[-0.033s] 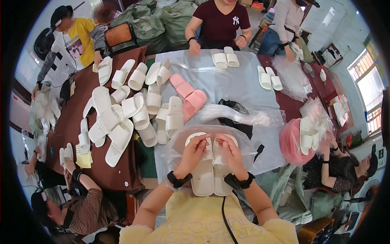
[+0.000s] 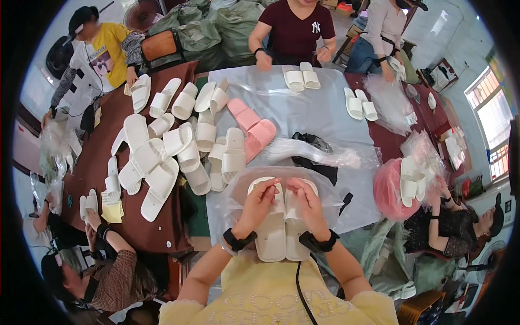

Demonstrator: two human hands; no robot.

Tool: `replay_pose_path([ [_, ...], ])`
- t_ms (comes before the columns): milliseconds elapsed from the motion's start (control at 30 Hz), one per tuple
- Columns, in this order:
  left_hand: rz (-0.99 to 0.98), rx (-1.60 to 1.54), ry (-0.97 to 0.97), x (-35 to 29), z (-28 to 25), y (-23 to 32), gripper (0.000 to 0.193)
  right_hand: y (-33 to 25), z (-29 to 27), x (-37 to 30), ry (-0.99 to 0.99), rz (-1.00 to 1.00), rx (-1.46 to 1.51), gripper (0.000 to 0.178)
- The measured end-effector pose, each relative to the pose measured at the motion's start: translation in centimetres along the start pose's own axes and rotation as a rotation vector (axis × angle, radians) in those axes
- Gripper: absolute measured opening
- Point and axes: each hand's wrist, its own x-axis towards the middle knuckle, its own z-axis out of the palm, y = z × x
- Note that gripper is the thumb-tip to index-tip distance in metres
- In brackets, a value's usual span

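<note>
A pair of white slide slippers (image 2: 271, 238) lies side by side right in front of me, toes pointing away, heels at the table's near edge. Thin clear plastic bag film (image 2: 234, 187) spreads around their front ends and out past both hands. Over the left slipper's strap, my left hand (image 2: 261, 200) is closed, fingertips pinched together at the film. My right hand (image 2: 306, 201) mirrors it over the other slipper, its fingers also pinched. Both sets of fingertips nearly meet between the slippers. What exactly lies between the fingers is hard to see, as the film is transparent.
A pile of white slippers (image 2: 146, 157) covers the table's left side, beside a pink pair (image 2: 252, 130). Beyond my hands lies a bundle of clear bags (image 2: 309, 151) over a black cloth (image 2: 325, 170). Co-workers surround the table; a pink bag (image 2: 391, 189) sits at right.
</note>
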Motion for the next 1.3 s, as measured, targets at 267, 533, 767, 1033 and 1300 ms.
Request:
replay_pose_path([
  [267,-0.019,-0.019,0.031,-0.6,0.4,0.0,0.028,-0.3,-0.3,-0.1,0.13,0.068,-0.188,0.029],
  [533,-0.093,-0.014,0.073,-0.7,0.4,-1.0,0.026,-0.8,-0.9,-0.1,-0.085,0.084,-0.115,0.032],
  [767,-0.07,-0.081,0.05,-0.5,0.2,-1.5,0.02,-0.5,-0.6,-0.3,-0.085,-0.02,-0.048,0.021],
  [1033,-0.088,-0.204,0.055,-0.6,0.3,-1.1,0.021,-1.3,-1.0,-0.8,-0.104,0.25,-0.059,0.018],
  [1300,-0.207,-0.257,0.012,-0.6,0.1,-0.8,0.015,-0.8,-1.2,-0.5,-0.095,-0.113,-0.02,0.014],
])
